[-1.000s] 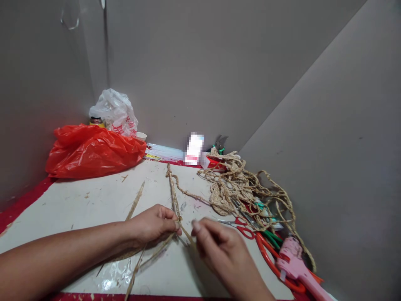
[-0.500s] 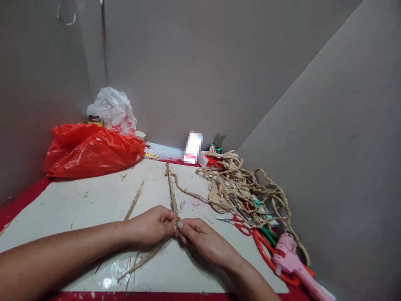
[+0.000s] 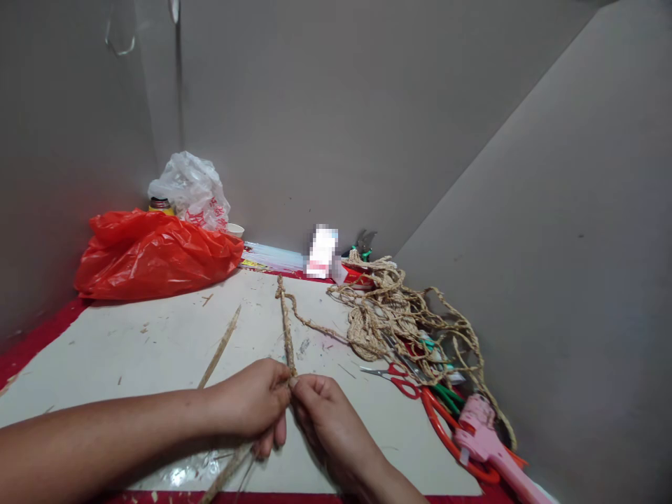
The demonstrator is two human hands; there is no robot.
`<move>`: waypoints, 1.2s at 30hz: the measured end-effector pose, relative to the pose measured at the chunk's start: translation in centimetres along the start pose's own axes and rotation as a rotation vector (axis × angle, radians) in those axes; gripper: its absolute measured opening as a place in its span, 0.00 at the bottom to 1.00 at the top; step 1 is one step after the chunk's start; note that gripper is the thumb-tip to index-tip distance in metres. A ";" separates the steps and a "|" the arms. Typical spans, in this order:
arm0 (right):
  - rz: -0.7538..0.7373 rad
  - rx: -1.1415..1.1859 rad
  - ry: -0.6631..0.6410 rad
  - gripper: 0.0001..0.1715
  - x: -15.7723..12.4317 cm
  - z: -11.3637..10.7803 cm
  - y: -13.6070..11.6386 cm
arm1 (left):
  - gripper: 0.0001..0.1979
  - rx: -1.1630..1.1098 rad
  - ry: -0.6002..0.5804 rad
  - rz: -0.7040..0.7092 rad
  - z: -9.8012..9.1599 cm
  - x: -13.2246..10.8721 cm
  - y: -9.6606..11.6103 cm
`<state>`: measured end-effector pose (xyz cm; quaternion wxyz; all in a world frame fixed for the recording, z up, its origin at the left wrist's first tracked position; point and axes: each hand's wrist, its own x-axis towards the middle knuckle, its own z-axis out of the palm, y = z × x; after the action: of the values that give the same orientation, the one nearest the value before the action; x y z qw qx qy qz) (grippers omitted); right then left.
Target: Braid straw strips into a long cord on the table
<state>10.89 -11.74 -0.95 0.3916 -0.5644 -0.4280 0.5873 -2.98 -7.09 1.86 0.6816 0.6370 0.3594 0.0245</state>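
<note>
A tan, braided plant-fibre cord point(image 3: 287, 329) runs down the board toward me. At its near end my left hand point(image 3: 260, 402) is closed, thumb and forefinger pinching the cord. Right beside it, my right hand point(image 3: 325, 413) also pinches the cord, its fingertips touching the left ones. A loose flat fibre strip point(image 3: 228, 472) trails below the left hand toward the front edge. Another dry strip point(image 3: 220, 346) lies on the board, partly behind the left forearm. The exact join between the fingers is hidden.
The white board point(image 3: 157, 336) lies on red cloth. At right are a heap of braided cord point(image 3: 388, 301), red-handled scissors point(image 3: 402, 381) and a pink glue gun point(image 3: 488, 434). A red plastic bag point(image 3: 157, 255) sits back left, glue sticks point(image 3: 276, 257) behind. Grey walls surround the table.
Both hands have come slightly nearer to me along the cord. Some left fingers have uncurled downward, and the loose strip's end has swung toward the front edge.
</note>
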 end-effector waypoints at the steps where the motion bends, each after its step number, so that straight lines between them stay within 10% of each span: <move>1: 0.027 0.056 0.016 0.25 -0.1 0.1 -0.1 | 0.06 0.027 0.045 0.021 0.3 -0.1 -0.2; 17: 0.071 0.256 0.031 0.19 -0.7 0.0 -1.1 | 0.12 0.355 0.449 0.239 -2.0 -0.4 1.6; 28: -0.004 0.055 -0.099 0.16 -0.3 -1.6 -1.4 | 0.09 -0.076 0.132 0.165 -1.3 1.6 0.0; 36: -0.145 -0.269 -0.117 0.17 -0.4 -1.9 -2.3 | 0.07 -0.342 0.238 0.062 -1.1 1.3 0.6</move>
<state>12.72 -11.26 1.34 0.3284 -0.5443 -0.5645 0.5266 -2.36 -5.45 1.85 0.7315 0.5154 0.4081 0.1809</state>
